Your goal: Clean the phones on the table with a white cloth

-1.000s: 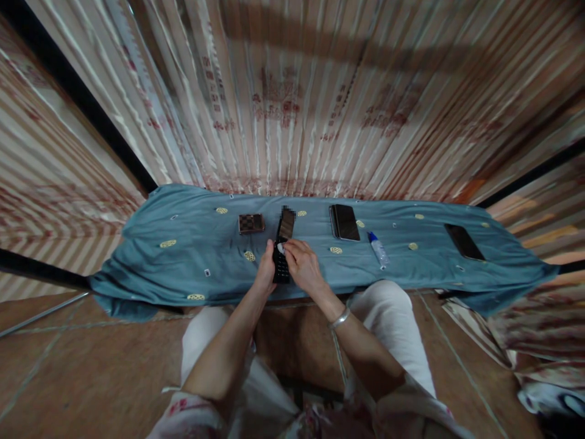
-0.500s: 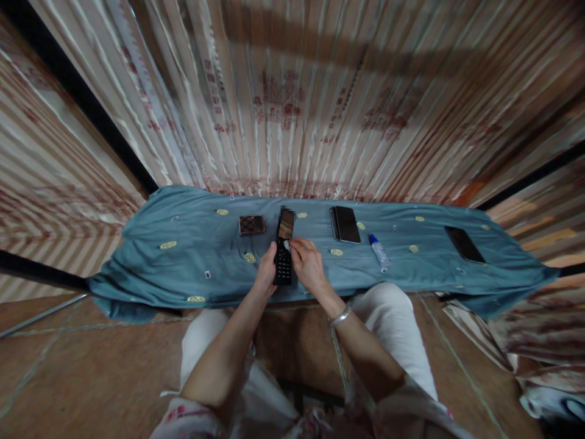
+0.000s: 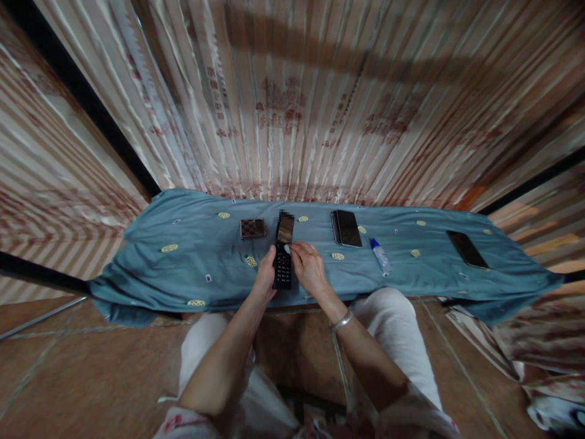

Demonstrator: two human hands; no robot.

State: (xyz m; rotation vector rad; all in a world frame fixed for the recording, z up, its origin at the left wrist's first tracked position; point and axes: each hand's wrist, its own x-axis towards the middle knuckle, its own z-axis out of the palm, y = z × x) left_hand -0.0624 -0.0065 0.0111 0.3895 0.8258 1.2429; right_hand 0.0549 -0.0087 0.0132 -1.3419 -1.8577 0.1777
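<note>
A black keypad phone [image 3: 283,271], its screen toward the far side, stands out against the cloth in front of me. My left hand [image 3: 265,271] grips its left edge, thumb along the side. My right hand [image 3: 309,267] is closed in a pinch at the phone's right side, just below the screen. Between its fingertips is a small white piece [image 3: 287,248], held against the phone's face; its kind is too small to make out, perhaps a wipe or pad. A silver bangle [image 3: 342,320] circles my right wrist.
A blue-green cloth [image 3: 183,274] covers the narrow table. On it lie a brown checkered case [image 3: 253,228] to the left, stacked dark phones [image 3: 347,228], a blue-capped clear bottle [image 3: 380,256] and another black phone [image 3: 467,249] to the right. Striped curtains [image 3: 283,110] hang behind.
The whole view has shifted slightly, so things sit a little lower. Both hands keep their hold, and the small white piece stays near the same spot on the phone.
</note>
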